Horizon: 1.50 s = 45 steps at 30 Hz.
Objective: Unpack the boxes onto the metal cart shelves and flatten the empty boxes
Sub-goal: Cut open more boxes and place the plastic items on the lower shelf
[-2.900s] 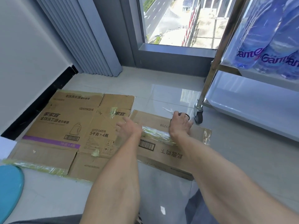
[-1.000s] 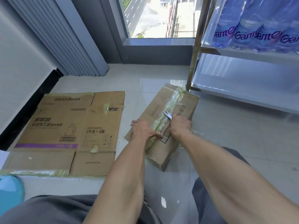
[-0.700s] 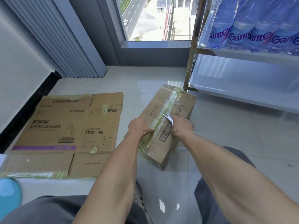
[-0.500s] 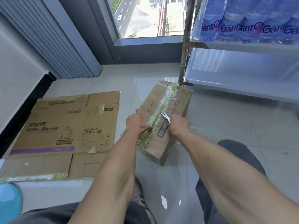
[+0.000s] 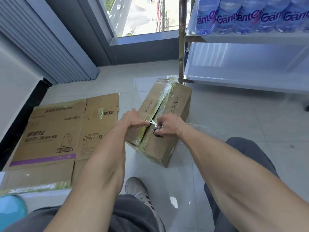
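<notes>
A taped brown cardboard box (image 5: 177,104) stands on the tiled floor beside the metal cart leg (image 5: 181,47). Its top seam is split along the greenish tape. My right hand (image 5: 168,124) grips small scissors (image 5: 154,125) with the blades pointing into the seam. My left hand (image 5: 132,120) grips the left flap edge at the seam, fingers curled over it. A flattened box (image 5: 55,134) lies on the floor to the left.
The metal cart shelf (image 5: 247,64) stands at the right, with wrapped blue water bottles (image 5: 250,15) on the shelf above. A window frame (image 5: 142,47) and grey blinds (image 5: 41,47) are behind. A blue round object (image 5: 10,210) sits at the lower left. My shoe (image 5: 138,188) is below the box.
The box was turned so its seam runs away from me. The scissors have moved back along the seam toward me, and the flaps now gape apart.
</notes>
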Tool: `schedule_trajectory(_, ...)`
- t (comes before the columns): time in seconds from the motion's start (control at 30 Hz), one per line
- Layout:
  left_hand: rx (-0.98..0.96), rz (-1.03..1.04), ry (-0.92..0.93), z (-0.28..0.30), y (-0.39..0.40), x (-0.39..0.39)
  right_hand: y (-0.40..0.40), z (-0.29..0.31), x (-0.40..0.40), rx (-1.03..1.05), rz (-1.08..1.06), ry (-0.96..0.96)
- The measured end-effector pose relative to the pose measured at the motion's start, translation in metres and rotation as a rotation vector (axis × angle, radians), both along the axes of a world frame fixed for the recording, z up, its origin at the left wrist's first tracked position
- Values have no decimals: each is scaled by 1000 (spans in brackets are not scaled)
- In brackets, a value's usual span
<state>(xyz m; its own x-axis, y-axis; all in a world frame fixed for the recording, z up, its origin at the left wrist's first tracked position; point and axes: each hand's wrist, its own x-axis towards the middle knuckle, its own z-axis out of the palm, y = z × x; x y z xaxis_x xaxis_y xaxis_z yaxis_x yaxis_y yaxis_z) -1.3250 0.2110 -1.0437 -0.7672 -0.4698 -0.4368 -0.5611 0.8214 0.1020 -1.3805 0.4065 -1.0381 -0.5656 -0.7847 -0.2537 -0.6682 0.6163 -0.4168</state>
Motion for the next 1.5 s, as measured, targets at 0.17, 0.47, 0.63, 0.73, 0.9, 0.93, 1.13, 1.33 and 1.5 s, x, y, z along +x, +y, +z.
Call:
schedule_trajectory(0.17,17,-4,13,-3,-1,3,9,13,-8,29,67,18)
schedule_trajectory(0.47,80,32,66,-5,-8,8,33,21,4,111,235,92)
schedule_trajectory(0.63,40,31,53,-5,-6,6,-1,18,44,101,328,70)
schedule_trajectory(0.73,38,23,61,-6,-8,5,-18,9,65,111,336,51)
schedule_trajectory(0.9,20,17,68,-7,-8,5,-26,1,77,143,310,127)
schedule_trajectory(0.93,9,20,66,-7,-7,6,-29,-2,83,149,299,135)
schedule_trajectory(1.13,-51,32,57,-9,6,7,-26,-32,113,-56,-42,-108)
schedule_trajectory(1.33,62,17,-23,2,4,12,-20,-29,104,-45,18,-149)
schedule_trajectory(1.5,119,162,66,11,4,25,-6,3,56,211,88,-286)
